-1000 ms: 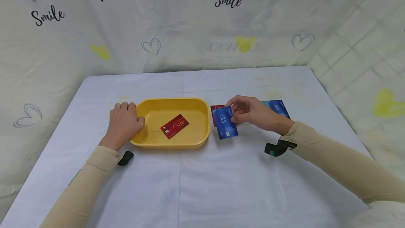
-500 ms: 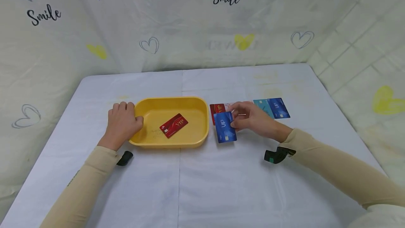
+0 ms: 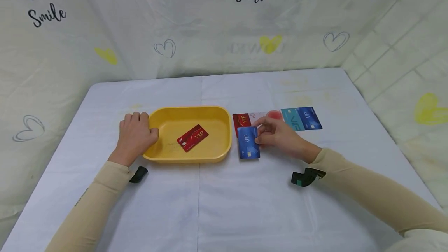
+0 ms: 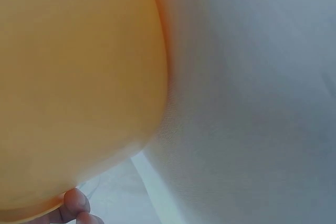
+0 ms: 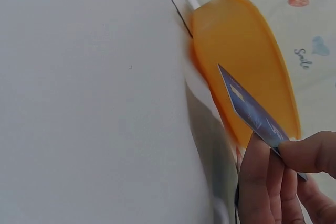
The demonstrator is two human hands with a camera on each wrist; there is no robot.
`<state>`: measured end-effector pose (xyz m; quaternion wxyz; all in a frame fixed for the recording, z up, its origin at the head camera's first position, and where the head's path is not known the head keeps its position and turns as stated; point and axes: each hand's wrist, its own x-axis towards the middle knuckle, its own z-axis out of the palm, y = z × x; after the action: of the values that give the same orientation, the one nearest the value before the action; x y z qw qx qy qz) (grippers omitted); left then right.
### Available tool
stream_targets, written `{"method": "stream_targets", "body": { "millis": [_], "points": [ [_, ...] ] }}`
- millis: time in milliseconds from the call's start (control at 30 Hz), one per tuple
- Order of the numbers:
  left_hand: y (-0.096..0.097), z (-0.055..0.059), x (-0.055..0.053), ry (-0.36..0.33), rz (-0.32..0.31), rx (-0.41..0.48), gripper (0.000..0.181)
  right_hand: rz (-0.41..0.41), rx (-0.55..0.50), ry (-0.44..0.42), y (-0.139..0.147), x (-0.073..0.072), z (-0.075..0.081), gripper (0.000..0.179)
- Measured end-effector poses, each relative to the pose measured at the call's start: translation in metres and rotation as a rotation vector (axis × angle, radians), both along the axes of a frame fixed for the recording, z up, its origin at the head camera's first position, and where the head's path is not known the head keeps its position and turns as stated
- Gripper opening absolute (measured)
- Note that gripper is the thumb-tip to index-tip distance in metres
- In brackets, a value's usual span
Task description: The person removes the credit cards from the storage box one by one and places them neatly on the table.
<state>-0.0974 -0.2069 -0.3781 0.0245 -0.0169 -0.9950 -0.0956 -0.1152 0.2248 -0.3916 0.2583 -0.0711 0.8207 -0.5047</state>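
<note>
My left hand (image 3: 136, 135) grips the left end of a yellow plastic tray (image 3: 224, 154), its thumb over the rim; fingertips (image 4: 76, 201) show at the tray wall in the left wrist view. Inside the tray lies a red VIP card (image 3: 193, 138), set at a slant. Between thumb and fingers my right hand (image 3: 280, 137) pinches a blue VIP card (image 3: 249, 143), just right of the tray. In the right wrist view this blue card (image 5: 254, 111) is seen nearly edge-on, held above the table.
Behind my right hand lies a row of cards: a red VIP card (image 3: 241, 120), a pale pinkish card (image 3: 258, 116) partly hidden by the hand, a teal card (image 3: 293, 119) and a blue card (image 3: 310, 118). The table has a white cloth (image 3: 245, 205); a printed curtain (image 3: 210, 22) hangs behind.
My right hand has moved slightly toward me with the blue card, which now stands straighter. More of the card row shows behind it. The left hand and tray have stayed put.
</note>
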Motion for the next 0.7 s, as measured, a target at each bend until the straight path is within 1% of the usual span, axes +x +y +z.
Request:
{"method": "stream_targets", "body": {
  "millis": [167, 433, 700],
  "points": [
    [0.0, 0.0, 0.0, -0.003, 0.002, 0.003, 0.031, -0.011, -0.025, -0.023, -0.002, 0.002, -0.005, 0.045],
    [0.001, 0.002, -0.001, 0.01, -0.006, 0.005, 0.031, -0.001, -0.063, -0.053, -0.003, 0.004, -0.013, 0.045],
    [0.002, 0.003, -0.001, -0.008, -0.005, 0.011, 0.032, -0.009, -0.039, -0.075, -0.006, 0.007, -0.015, 0.046]
  ]
}}
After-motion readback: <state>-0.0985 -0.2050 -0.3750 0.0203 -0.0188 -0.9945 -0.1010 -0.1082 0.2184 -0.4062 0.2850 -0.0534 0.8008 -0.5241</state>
